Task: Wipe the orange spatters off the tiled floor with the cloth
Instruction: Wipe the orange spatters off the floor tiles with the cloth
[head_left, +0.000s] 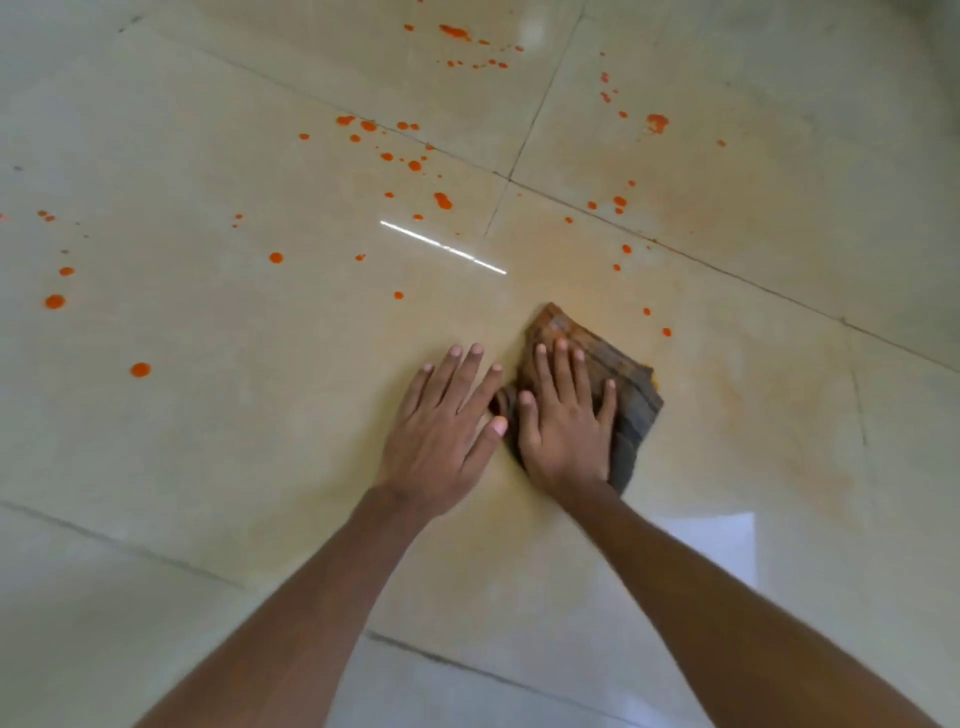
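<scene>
A folded grey cloth (636, 400), stained orange along its far edge, lies on the beige tiled floor (260, 441). My right hand (566, 421) presses flat on top of it with fingers spread. My left hand (441, 421) rests flat on the bare tile just left of the cloth, thumb almost touching my right hand, holding nothing. Orange spatters (441, 200) dot the tiles ahead and to the left, with more drops (54, 301) at the far left and a smeared blot (657, 122) at the upper right. A faint orange haze covers the tile around the cloth.
Dark grout lines (675, 249) cross the floor diagonally. A bright streak of reflected light (441, 247) lies ahead of my hands. A pale bright patch (722, 540) shows on the tile beside my right forearm.
</scene>
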